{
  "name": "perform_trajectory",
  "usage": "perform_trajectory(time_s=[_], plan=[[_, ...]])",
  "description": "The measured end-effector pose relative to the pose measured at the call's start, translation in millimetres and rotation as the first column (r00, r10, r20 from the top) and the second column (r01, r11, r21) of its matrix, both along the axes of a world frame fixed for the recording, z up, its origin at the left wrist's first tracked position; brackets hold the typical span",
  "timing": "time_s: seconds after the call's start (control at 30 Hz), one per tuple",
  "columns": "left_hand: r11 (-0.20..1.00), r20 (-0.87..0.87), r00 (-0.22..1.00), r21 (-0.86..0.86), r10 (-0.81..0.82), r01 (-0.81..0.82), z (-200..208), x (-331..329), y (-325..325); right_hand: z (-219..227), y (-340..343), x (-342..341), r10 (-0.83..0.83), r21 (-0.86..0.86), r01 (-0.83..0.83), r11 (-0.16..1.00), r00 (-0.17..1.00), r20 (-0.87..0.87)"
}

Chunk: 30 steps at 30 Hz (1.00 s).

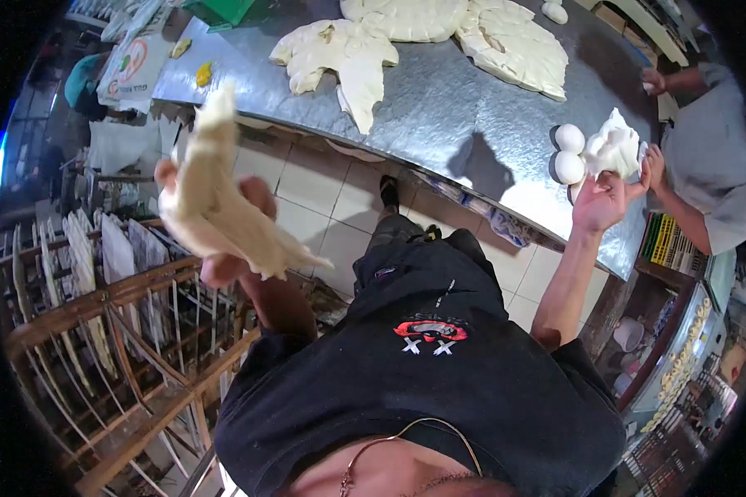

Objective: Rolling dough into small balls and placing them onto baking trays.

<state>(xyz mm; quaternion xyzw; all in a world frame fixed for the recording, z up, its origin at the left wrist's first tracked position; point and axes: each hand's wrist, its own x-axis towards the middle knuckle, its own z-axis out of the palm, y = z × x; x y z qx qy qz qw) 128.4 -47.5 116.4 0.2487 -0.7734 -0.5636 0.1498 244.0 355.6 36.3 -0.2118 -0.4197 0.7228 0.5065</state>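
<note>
Raised over the rack side, my left hand (224, 269) grips a long, floppy slab of pale dough (211, 195), blurred by motion, its torn end hanging toward me. Out over the table's right end, my right hand (598, 205) has its fingers curled at the lower edge of a white, ragged dough piece (615, 147); part of the grip is hidden. Smooth round dough balls (569, 167) lie just left of it. Large flat dough sheets (514, 50) and a torn dough piece (340, 62) spread along the far part of the metal table (431, 103).
A co-worker's hand (656, 168) is close beside my right hand. To my left stands a wooden rack (133, 306) with upright pale boards. A green container (220, 12) and a yellow scrap (203, 74) sit at the table's far left. Crates (667, 236) stand at the right.
</note>
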Motion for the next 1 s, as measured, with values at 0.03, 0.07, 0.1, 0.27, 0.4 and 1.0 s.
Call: perform_trajectory(time_s=[0.03, 0.07, 0.1, 0.27, 0.4, 1.0], plan=[[0.957, -0.209, 0.948, 0.112, -0.240, 0.267, -14, -8, 12, -9, 6, -1, 0.017, 0.104, -0.015, 0.994, 1.000, -0.017], [0.833, -0.426, 0.800, 0.164, -0.423, 0.528, -29, -18, 25, -24, 14, -2, 0.034, 0.209, -0.027, 0.978, 0.999, -0.030], [0.465, -0.501, 0.606, 0.388, -0.618, 0.796, -42, -35, 47, -71, 29, 5, 0.022, 0.227, -0.033, 0.973, 0.999, 0.050], [0.311, 0.241, 0.319, -0.072, -0.917, 0.948, -201, -103, 148, -182, -10, 17, -0.337, 0.413, -0.671, 0.616, 0.249, 0.908], [0.334, 0.056, 0.440, -0.569, -0.896, 0.751, -253, -78, 193, -156, -37, -15, -0.579, 0.725, -0.444, 0.527, 0.437, 0.689], [0.243, 0.001, 0.379, -0.765, -0.926, 0.596, -283, -166, 261, -215, 6, -101, -0.857, 0.855, -0.276, 0.439, 0.158, 0.491]])
